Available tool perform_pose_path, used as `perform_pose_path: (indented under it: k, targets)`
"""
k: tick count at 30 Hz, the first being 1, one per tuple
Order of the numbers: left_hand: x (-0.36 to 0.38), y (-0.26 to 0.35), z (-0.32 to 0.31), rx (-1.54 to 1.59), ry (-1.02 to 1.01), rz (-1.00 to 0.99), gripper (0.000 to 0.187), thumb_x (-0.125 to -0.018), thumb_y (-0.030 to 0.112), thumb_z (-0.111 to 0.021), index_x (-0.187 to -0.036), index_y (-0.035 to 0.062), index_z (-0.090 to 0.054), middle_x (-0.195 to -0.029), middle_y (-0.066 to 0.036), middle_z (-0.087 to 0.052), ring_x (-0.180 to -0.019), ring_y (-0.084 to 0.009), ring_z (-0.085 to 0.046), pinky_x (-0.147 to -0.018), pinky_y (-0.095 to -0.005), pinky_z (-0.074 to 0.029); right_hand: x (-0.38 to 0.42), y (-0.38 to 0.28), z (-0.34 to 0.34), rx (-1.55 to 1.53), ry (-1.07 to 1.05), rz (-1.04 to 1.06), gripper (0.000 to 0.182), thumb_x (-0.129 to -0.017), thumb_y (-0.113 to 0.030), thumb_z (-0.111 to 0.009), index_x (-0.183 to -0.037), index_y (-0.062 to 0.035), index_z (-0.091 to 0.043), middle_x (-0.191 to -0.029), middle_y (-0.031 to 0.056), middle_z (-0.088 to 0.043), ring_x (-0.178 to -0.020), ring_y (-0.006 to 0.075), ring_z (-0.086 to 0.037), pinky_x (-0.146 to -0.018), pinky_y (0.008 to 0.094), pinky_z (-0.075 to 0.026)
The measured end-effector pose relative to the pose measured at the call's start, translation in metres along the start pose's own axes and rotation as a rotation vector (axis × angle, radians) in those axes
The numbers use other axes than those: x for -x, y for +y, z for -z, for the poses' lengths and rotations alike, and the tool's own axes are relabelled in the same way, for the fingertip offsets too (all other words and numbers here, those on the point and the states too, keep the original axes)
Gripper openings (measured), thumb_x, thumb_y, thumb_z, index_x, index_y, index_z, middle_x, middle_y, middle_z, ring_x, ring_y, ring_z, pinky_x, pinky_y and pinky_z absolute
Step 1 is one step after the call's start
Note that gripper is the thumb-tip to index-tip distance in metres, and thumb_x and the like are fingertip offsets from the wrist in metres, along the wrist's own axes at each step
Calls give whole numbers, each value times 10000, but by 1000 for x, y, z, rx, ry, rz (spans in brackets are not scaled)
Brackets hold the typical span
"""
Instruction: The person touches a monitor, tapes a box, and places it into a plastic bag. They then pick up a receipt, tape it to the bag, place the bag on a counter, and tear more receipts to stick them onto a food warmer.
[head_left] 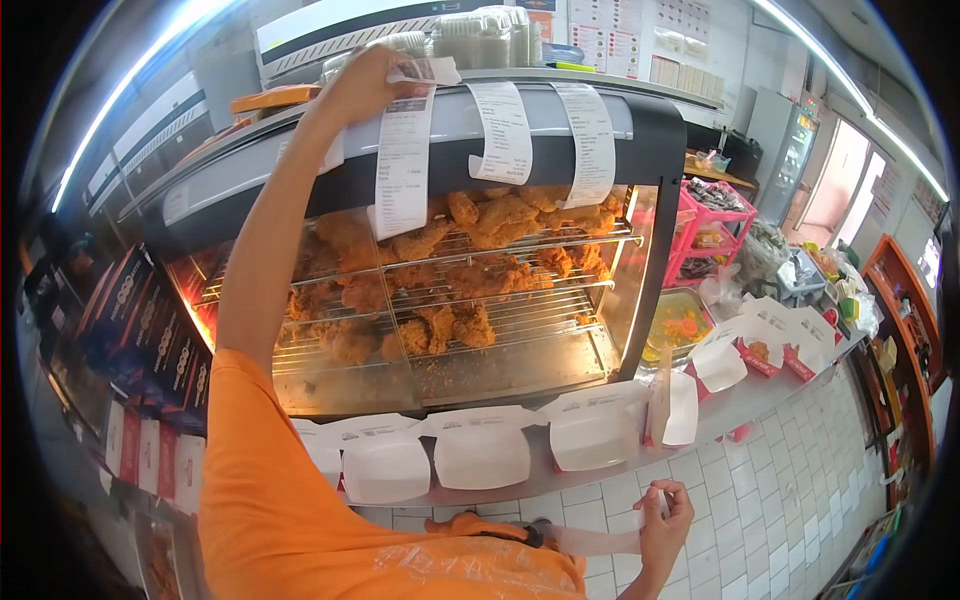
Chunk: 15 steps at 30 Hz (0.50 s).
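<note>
My left hand (362,88) reaches up to the top edge of the warming cabinet (655,230). Its fingers are closed on the upper end of a long printed receipt (403,165) that hangs down over the cabinet's front. Two more receipts, one in the middle (503,135) and one to the right (585,145), hang beside it. Low at the right, my right hand (665,525) is closed on a pale paper strip (598,542) that trails leftward in front of my orange shirt. Pieces of fried chicken (500,222) lie on wire racks inside the cabinet.
Opened white food boxes (483,455) line the counter below the cabinet. Stacked dark boxes (150,330) stand at the left. To the right are a metal tray (678,322) and pink baskets (715,210). Clear plastic lids (485,40) sit on top of the cabinet.
</note>
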<state>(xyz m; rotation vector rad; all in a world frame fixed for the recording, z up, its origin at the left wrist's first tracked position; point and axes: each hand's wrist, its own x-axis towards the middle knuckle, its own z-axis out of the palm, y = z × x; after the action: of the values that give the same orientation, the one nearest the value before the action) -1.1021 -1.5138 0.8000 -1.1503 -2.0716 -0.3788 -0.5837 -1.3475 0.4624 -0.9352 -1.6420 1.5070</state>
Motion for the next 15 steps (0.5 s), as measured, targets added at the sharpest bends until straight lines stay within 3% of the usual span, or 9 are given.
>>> perform_pose_path:
  k: [8,11,13,15]
  targets:
    - [21,16,0,-42,68,-56,315,-900,279,-683,-1101,37,-700,-1042,-191,-698,-983,-366,-653,-909,-451,-481,-6,6,-4,41,-77,-91,128,-943,-129,-651,-979,-19,-599,-760,55,-617,-618,88,-574,-467,222,-377]
    - [21,15,-1,-79,67,-84,212,-918,178,-643,-1070,41,-699,-1020,-180,-696,-971,-377,-647,-887,-455,-488,-8,7,-8,39,-100,-59,127,-943,-130,-653,-978,-19,-600,-757,56,-623,-609,83,-564,-470,219,-380]
    - [18,7,-4,-171,127,-243,173,-920,83,-605,-1071,52,-683,-1056,-150,-685,-1015,-362,-627,-892,-448,-479,-6,5,-11,39,-109,-51,128,-943,-131,-654,-976,-19,-601,-758,58,-625,-607,84,-565,-473,218,-383]
    - [19,6,-6,-75,77,-145,190,-914,50,-591,-1086,58,-673,-1084,-136,-674,-1054,-347,-609,-915,-444,-473,-3,0,-15,50,-93,-67,117,-955,-158,-641,-954,-45,-609,-680,26,-620,-527,35,-454,-472,204,-313]
